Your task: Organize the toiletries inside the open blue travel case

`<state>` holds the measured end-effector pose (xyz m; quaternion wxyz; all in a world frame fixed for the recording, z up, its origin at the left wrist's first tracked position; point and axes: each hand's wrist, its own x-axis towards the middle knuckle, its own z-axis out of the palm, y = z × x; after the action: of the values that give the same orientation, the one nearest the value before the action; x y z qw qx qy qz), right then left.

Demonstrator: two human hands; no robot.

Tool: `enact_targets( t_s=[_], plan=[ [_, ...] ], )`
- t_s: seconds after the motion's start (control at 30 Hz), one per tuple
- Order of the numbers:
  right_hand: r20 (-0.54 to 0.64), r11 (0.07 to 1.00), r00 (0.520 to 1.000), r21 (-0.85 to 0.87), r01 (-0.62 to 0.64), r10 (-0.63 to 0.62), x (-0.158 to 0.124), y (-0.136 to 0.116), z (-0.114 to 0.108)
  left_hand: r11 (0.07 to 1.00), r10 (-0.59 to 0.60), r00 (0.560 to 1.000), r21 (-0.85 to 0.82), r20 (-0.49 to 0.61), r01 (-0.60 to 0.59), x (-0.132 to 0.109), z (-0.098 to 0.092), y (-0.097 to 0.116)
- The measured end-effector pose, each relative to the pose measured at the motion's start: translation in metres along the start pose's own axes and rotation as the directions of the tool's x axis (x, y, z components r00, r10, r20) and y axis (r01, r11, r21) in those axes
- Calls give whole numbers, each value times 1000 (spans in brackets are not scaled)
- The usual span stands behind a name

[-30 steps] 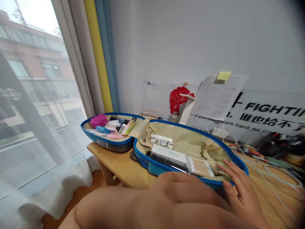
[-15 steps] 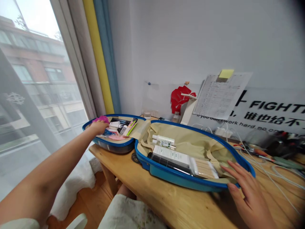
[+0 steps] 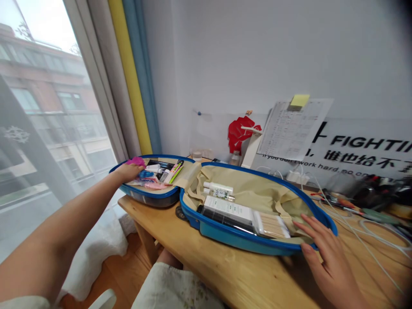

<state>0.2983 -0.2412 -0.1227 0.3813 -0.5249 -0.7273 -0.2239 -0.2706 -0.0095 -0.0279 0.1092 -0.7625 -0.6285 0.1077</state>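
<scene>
An open blue suitcase lies on a wooden table (image 3: 225, 274). Its left half (image 3: 151, 195) holds a pink puff (image 3: 136, 161), a blue tube (image 3: 147, 174) and several small tubes and pens. My left hand (image 3: 126, 172) reaches into that half, fingers curled over the near end of the blue tube, just in front of the pink puff. The right half (image 3: 231, 236) has a beige lining and holds a white bottle (image 3: 219, 187), a long white box (image 3: 229, 208) and a pack of cotton swabs (image 3: 272, 225). My right hand (image 3: 325, 253) lies flat with fingers spread on that half's right rim.
White cables (image 3: 363, 240), pens and dark clutter (image 3: 370, 195) cover the table to the right. Papers with a yellow sticky note (image 3: 292, 128), a red cut-out (image 3: 240, 133) and a lettered banner lean on the back wall. A window with sheer curtain is at left.
My left arm, which filled the foreground a second ago, has stretched out into the left half of the suitcase. My right hand has stayed on the rim.
</scene>
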Motion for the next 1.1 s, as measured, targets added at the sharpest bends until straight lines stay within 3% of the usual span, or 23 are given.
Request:
enact_targets(
  t_s=[0.13, 0.23, 0.33, 0.43, 0.53, 0.6, 0.7, 0.8, 0.93, 1.1],
  plan=[
    [-19, 1000, 1000, 1, 3, -3, 1, -1, 0, 996, 61, 989, -55, -138, -69, 2, -24, 20],
    [-27, 1000, 1000, 0, 5, -5, 1, -1, 1, 978, 134, 952, -121, -274, -172, 6, -52, 61],
    [-21, 1000, 1000, 8, -2, 2, 0, 0, 1, 906, 286, 884, -197, -369, -375, 7, -79, 123],
    [-18, 1000, 1000, 8, -6, 6, -1, -1, 1, 732, 512, 748, -240, -424, -637, 7, -98, 195],
    [-9, 1000, 1000, 8, -9, 9, 0, -3, -1, 592, 681, 633, -232, -368, -772, 9, -107, 264],
    [-2, 1000, 1000, 9, -18, 18, 1, -4, -2, 560, 750, 601, -217, -277, -799, 13, -109, 304],
    [5, 999, 999, 14, -34, 34, 1, -5, -2, 582, 786, 605, -182, -126, -793, 22, -110, 349],
    [3, 998, 999, 31, -48, 48, -1, -4, -1, 630, 765, 644, -171, -31, -757, 29, -109, 377],
    [2, 998, 999, 38, -54, 54, -2, -4, -1, 660, 730, 684, -264, 3, -703, 34, -101, 394],
    [-5, 998, 999, 37, -48, 49, 0, -7, -1, 640, 730, 683, -336, -15, -691, 35, -91, 401]
  ],
)
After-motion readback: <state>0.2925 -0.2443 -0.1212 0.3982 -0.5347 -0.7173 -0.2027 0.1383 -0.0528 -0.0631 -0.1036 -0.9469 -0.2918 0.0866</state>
